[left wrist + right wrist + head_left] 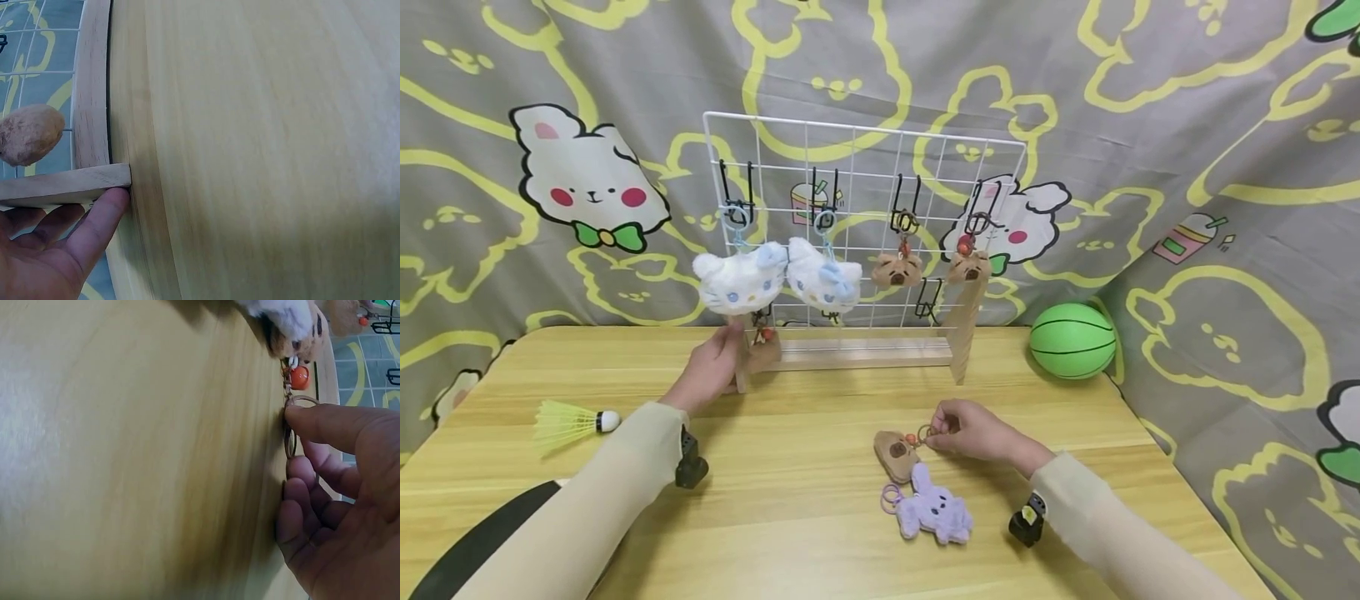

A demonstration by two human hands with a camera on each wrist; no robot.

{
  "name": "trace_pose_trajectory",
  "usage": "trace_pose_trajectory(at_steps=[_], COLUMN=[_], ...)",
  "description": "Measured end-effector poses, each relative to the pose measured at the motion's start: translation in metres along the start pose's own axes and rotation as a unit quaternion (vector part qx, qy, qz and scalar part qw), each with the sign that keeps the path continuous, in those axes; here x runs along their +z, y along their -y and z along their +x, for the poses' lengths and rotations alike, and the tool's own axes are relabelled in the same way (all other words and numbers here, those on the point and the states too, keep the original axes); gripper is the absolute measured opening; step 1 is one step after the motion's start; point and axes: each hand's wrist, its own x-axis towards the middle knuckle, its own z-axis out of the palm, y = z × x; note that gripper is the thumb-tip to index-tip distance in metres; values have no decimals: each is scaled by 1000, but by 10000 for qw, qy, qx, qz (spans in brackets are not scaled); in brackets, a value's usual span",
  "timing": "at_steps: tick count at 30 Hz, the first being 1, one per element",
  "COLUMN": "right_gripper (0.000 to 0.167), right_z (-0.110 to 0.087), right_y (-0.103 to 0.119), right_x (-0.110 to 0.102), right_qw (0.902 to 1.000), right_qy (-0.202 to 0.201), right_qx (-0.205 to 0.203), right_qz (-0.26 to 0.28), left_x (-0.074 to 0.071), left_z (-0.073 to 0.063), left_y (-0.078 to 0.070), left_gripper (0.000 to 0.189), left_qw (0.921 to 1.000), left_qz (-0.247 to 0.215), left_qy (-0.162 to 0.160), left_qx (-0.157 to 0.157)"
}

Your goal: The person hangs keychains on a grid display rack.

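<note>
In the head view my right hand (pixel 973 432) pinches the metal ring (pixel 290 440) of a brown plush animal-head keychain (pixel 895 457) with an orange bead. That plush lies on the table, touching or overlapping a lilac plush bunny keychain (pixel 934 507) with a purple ring. At the far left, my left hand (pixel 711 367) rests against the outer side of the wooden side post (pixel 69 181) of a white wire grid rack (pixel 853 133), its fingers fairly straight. Two white plush cat heads (pixel 741 279) with blue bows and several brown plush heads (pixel 897 271) hang from the rack's black hooks.
A green ball (pixel 1072 340) sits right of the rack at the table's back edge. On the left lies a yellow shuttlecock (pixel 572 422). A dark rounded object (pixel 482 533) shows beneath the left forearm. Patterned grey cloth (pixel 1225 333) hangs behind and to the right.
</note>
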Motion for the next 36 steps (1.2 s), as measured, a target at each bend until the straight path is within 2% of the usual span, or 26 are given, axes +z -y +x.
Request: trace_pose_trajectory(at_steps=[4, 8, 12, 15, 20, 24, 26, 30, 36], right_gripper=[8, 10, 15, 21, 24, 26, 26, 23, 22], right_z=[-1, 0, 4, 7, 14, 18, 19, 22, 30], right_y=[-2, -1, 2, 5, 11, 14, 16, 24, 41], right_x=[-4, -7, -6, -4, 0, 0, 0, -1, 2], right_qw=[10000, 9994, 9954, 9863, 9649, 9453, 9387, 9338, 9328], right_qy=[-7, -284, -425, -363, -240, -166, -181, -275, -295], right_qx=[25, -57, -234, -335, -191, -21, 72, 146, 97], right_qz=[69, 201, 824, 1576, 2608, 3258, 3441, 3564, 3590], left_x=[0, 2, 2, 2, 2, 2, 2, 2, 2], left_z=[0, 1, 0, 0, -1, 0, 0, 0, -1], left_y=[1, 0, 0, -1, 0, 1, 1, 1, 1], left_gripper=[88, 86, 83, 82, 81, 80, 80, 81, 81], left_qw=[10000, 9999, 9997, 9992, 9979, 9974, 9971, 9975, 9976], left_qz=[7, 13, 123, 250, 441, 497, 523, 474, 411], left_qy=[-27, -71, -140, -220, -377, -408, -430, -401, -416], left_qx=[12, 92, 159, 207, 277, 319, 335, 345, 371])
